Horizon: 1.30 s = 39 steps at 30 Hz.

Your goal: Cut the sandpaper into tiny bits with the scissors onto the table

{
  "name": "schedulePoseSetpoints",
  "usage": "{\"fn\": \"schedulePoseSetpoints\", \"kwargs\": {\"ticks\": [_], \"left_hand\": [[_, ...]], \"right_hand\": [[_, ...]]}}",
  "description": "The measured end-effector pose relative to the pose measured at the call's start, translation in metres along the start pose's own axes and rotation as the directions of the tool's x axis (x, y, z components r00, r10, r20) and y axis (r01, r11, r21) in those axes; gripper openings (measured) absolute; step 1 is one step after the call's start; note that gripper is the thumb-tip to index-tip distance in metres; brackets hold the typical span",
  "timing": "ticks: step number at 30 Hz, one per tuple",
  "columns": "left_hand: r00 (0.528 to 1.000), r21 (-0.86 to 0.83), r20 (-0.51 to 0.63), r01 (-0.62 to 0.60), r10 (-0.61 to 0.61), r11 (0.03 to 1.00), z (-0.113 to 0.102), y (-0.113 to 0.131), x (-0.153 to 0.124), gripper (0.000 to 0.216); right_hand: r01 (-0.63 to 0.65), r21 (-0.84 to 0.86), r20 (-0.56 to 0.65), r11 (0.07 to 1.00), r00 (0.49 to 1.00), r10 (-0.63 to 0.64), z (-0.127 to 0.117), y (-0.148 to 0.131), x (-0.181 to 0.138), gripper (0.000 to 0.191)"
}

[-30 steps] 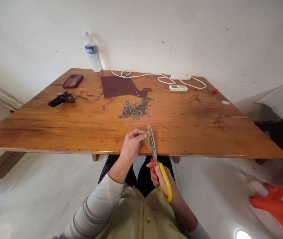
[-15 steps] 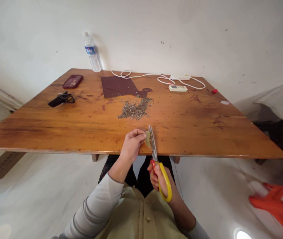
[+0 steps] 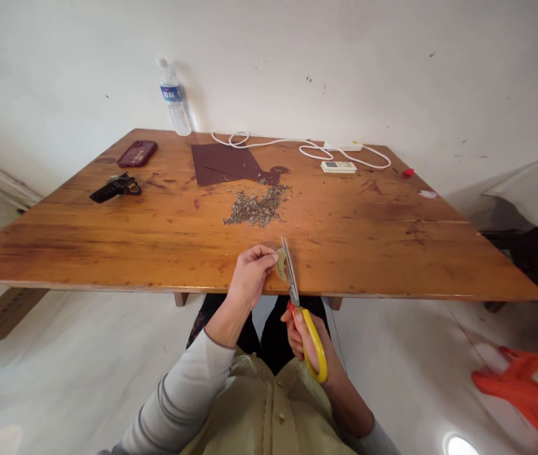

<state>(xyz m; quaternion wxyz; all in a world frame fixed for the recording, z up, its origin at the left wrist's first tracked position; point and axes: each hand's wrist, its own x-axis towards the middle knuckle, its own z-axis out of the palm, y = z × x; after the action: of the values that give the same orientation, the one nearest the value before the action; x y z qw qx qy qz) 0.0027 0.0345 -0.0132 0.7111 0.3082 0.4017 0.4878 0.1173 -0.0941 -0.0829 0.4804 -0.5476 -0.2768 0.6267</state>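
Note:
Between the thumb and fingertips of my left hand (image 3: 249, 273) is a small, flat, olive-green piece (image 3: 281, 264) with a curved edge; whether it is paper or leaf I cannot tell. My right hand (image 3: 314, 344) is wrapped round the scissors (image 3: 315, 347), which have yellow and red handles. Their metal blades point away from me, slightly parted, right beside the piece's right edge. Just beyond the hands, a loose heap of small grey-brown shreds (image 3: 257, 207) lies on the wooden table (image 3: 368, 246).
Behind the heap lies a dark maroon sheet (image 3: 224, 163). On the left are a phone (image 3: 137, 153), black keys (image 3: 116, 188) and a plastic bottle (image 3: 174, 101). A white cable (image 3: 278, 144) and a remote control (image 3: 338, 167) sit at the back. An orange stool (image 3: 525, 385) stands at lower right.
The scissor blades have parted slightly at the tips. My left hand keeps its pinch on the green piece, in nearly the same place.

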Motion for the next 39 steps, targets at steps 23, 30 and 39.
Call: {"fn": "schedulePoseSetpoints", "kwargs": {"ticks": [23,30,39], "left_hand": [[1.0,0.012,0.003,0.002,-0.002,1.0,0.001,0.002,0.0,0.017],[1.0,0.03,0.01,0.005,-0.005,1.0,0.002,0.002,0.0,0.015],[1.0,0.047,0.028,-0.006,0.005,0.999,-0.001,0.0,0.003,0.015]], "right_hand": [[-0.033,0.05,-0.006,0.998,0.999,0.033,0.001,-0.001,-0.001,0.086],[0.04,0.02,-0.002,0.999,0.999,-0.04,-0.006,-0.002,0.0,0.083],[-0.014,-0.025,-0.039,1.0,0.999,0.013,-0.008,0.002,0.001,0.085]]}}
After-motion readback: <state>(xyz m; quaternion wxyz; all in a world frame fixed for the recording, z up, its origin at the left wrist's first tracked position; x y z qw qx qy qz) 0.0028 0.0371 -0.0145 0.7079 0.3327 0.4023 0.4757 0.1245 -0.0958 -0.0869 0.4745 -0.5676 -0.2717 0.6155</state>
